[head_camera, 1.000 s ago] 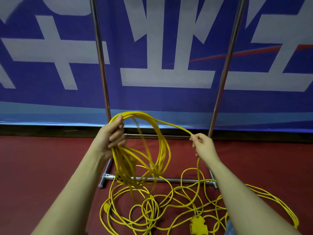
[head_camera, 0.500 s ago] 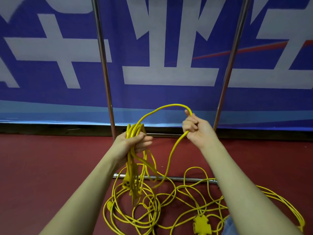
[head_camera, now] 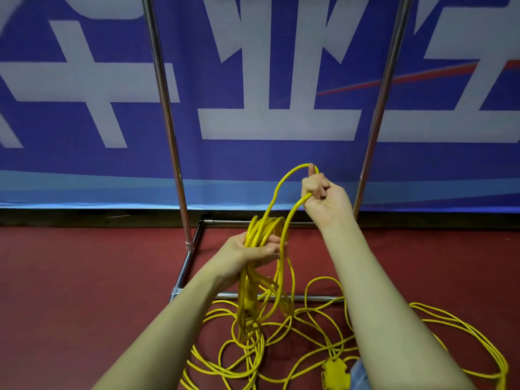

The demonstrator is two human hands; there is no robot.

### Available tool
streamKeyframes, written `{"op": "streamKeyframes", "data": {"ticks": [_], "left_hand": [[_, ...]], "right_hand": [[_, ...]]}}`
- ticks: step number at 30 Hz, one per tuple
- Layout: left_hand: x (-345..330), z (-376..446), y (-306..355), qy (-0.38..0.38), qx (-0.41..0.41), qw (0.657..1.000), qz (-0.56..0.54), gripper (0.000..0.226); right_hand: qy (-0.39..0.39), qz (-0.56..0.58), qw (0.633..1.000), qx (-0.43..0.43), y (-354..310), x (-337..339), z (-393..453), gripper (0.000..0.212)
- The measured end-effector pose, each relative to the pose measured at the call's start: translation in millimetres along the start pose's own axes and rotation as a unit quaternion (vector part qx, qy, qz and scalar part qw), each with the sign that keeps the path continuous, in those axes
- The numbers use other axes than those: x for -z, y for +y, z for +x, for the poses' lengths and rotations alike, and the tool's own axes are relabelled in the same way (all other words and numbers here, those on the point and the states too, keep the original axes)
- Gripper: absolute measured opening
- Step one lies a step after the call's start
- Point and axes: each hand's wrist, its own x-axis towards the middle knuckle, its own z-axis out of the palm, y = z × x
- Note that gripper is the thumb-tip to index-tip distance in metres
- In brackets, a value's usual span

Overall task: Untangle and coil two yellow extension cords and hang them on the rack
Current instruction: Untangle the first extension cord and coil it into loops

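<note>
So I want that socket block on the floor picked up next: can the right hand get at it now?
Probably not yet: the right hand grips a cord loop, raised above the socket block.

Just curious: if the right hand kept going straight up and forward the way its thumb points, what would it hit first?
Probably the blue banner behind the rack; the right hand sits between the rack's poles, though depth is unclear.

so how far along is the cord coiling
Early. The left hand grips a bundle of finished loops; the right hand holds the next loop raised. Much yellow cord lies tangled on the red floor, and nothing hangs on the rack yet.
</note>
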Motion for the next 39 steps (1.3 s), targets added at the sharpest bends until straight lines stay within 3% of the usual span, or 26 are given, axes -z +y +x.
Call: {"op": "streamKeyframes", "data": {"ticks": [5,10,14,17,20,23,24,27,31,32,34,35,37,39], "left_hand": [[-15,4,1,0.0,0.01,1.0,0.008,0.018],[-19,7,8,0.044,0.007,0.999,-0.027,0.015],[-22,15,19,0.084,-0.019,0.99,-0.108,0.015],[-19,20,29,0.128,-0.052,0.981,-0.14,0.014],[-15,21,36,0.168,-0.074,0.969,-0.166,0.016],[-15,18,39,0.192,-0.085,0.962,-0.174,0.018],[-14,18,40,0.197,-0.087,0.961,-0.176,0.017],[-6,17,41,0.203,-0.087,0.958,-0.183,0.011],[6,13,37,0.214,-0.067,0.963,-0.148,0.003],[8,11,35,0.215,-0.06,0.965,-0.14,0.004],[9,8,33,0.215,-0.049,0.968,-0.122,0.006],[10,6,33,0.215,-0.046,0.969,-0.11,0.007],[12,4,32,0.216,-0.045,0.972,-0.081,0.007],[13,2,33,0.215,-0.047,0.974,-0.059,0.007]], "right_hand": [[0.014,-0.026,0.998,0.053,-3,6,5,0.033],[0.058,-0.277,0.953,0.108,-11,13,1,0.034],[0.091,-0.52,0.844,0.09,-7,38,-5,0.032],[0.041,-0.663,0.747,0.025,0,60,-17,0.026],[-0.042,-0.745,0.666,-0.029,8,70,-28,0.017],[-0.073,-0.832,0.549,-0.021,23,73,-29,0.01],[-0.072,-0.842,0.535,-0.004,27,75,-28,0.011],[-0.054,-0.836,0.543,0.06,32,77,-23,0.008],[-0.042,-0.834,0.517,0.185,31,72,-22,0.017],[-0.014,-0.814,0.534,0.226,29,72,-20,0.018],[0.042,-0.742,0.613,0.269,23,71,-15,0.019],[0.062,-0.714,0.635,0.288,20,72,-12,0.016],[0.097,-0.677,0.654,0.325,13,74,-6,0.004],[0.125,-0.619,0.694,0.346,11,72,-3,0.014]]}}
